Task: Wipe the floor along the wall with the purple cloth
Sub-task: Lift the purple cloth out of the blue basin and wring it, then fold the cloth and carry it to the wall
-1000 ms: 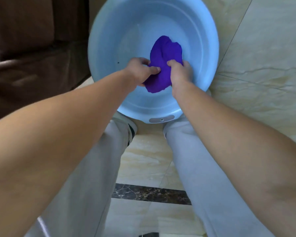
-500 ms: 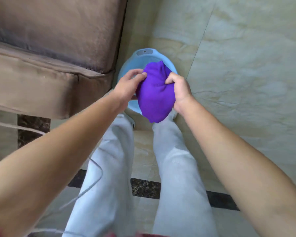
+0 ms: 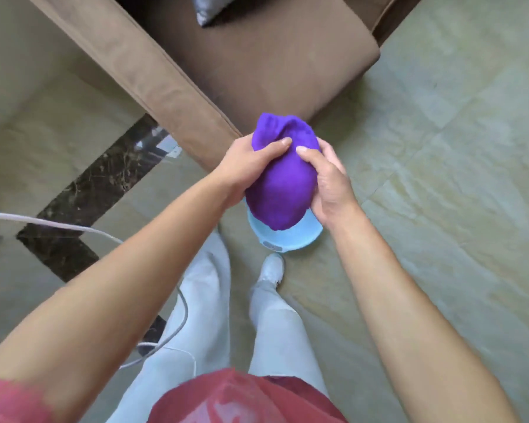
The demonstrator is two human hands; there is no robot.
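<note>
Purple cloth (image 3: 283,181) bunched up, held in air between both hands, w/ blue basin (image 3: 290,238) on tiled floor (image 3: 440,148) below it at 6 o'clock. Left hand (image 3: 245,169) grasps cloth's left side, right hand (image 3: 329,181) grasps right side, thumbs on top. Brown sofa (image 3: 257,62) at 12 o'clock; white cable (image 3: 74,227) at 8 o'clock.

Soft, even indoor light with slight motion blur and wide-angle stretch.

The tiled floor (image 3: 440,148) looks pale and washed, with a mild sheen and no hard glare. Shadows are faint; a soft one lies under the brown sofa (image 3: 257,65) edge. The purple cloth (image 3: 283,181) is so saturated that its folds barely show. The whole frame is a little smeared, most of all the red shirt (image 3: 242,398) at the bottom. The forearms swell towards the lower corners from lens distortion.
</note>
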